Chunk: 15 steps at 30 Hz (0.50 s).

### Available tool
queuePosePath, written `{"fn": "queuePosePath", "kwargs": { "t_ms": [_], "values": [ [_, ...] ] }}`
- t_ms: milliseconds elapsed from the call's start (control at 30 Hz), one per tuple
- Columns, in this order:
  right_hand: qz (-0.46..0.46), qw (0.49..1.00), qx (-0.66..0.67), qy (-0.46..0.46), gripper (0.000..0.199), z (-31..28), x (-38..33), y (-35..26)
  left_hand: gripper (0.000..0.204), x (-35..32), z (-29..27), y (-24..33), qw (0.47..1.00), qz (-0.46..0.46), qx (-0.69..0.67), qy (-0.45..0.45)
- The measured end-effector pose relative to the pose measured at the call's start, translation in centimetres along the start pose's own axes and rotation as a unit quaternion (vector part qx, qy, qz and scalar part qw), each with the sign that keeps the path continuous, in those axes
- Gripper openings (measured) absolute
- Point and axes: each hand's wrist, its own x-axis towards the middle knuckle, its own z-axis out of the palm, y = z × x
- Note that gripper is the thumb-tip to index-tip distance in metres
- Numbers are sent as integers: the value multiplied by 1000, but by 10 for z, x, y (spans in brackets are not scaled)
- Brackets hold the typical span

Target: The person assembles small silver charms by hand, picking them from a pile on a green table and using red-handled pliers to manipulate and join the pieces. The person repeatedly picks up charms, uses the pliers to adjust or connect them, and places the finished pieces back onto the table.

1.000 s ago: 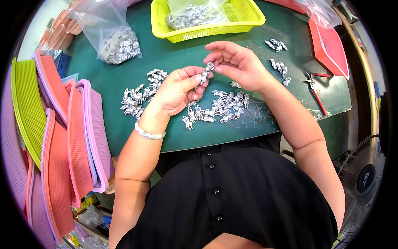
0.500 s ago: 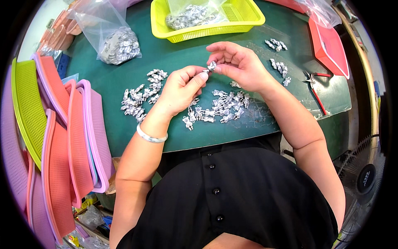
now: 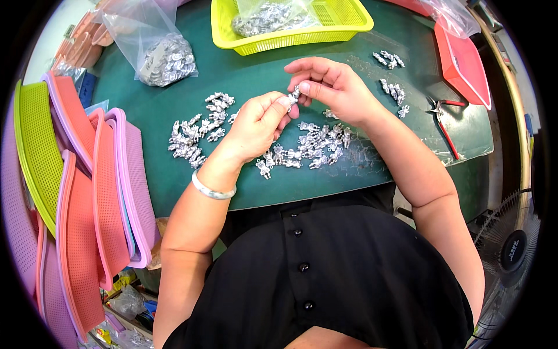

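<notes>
1. We find both hands raised just above the green tabletop (image 3: 174, 174), meeting at one small silver metal piece (image 3: 296, 93).
2. The left hand (image 3: 256, 125) has its fingers (image 3: 283, 102) curled and pressed together, thumb and forefinger pinching the lower end of the piece. A silver bracelet (image 3: 213, 191) circles that wrist.
3. The right hand (image 3: 334, 87) pinches the upper end of the same piece between thumb and forefinger; its other fingers are bent loosely above.
4. The piece is held between the two sets of fingertips, clear of the tabletop. We cannot tell its exact shape.
5. Directly below the fingers lies a loose heap of like silver pieces (image 3: 308, 145), resting on a clear plastic sheet (image 3: 372, 168).
6. To the left of the left hand lies a second scatter of pieces (image 3: 195, 131).
7. Beyond the right hand, on its far right, sit two small groups of pieces (image 3: 392, 90), with red-handled pliers (image 3: 444, 119) further out.
8. Above the fingers stands a yellow basket (image 3: 244, 41) holding a bag of pieces. A clear bag of pieces (image 3: 165, 58) lies up and to the left.
9. Stacked pink, orange and green trays (image 3: 87, 192) stand well to the left of the left hand; a red tray (image 3: 462, 61) lies well to the right.
</notes>
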Motion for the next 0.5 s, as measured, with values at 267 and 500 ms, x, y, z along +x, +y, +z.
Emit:
{"fn": "queuePosePath", "kwargs": {
  "t_ms": [267, 500],
  "values": [
    [72, 988, 136, 2, 29, -3, 0, 0, 25, 1, 0, 0, 1000, -19, -24, -8],
    [57, 995, 82, 25, 28, -1, 0, 1, 25, 1, 0, 3, 999, -47, 11, 10]
  ]
}}
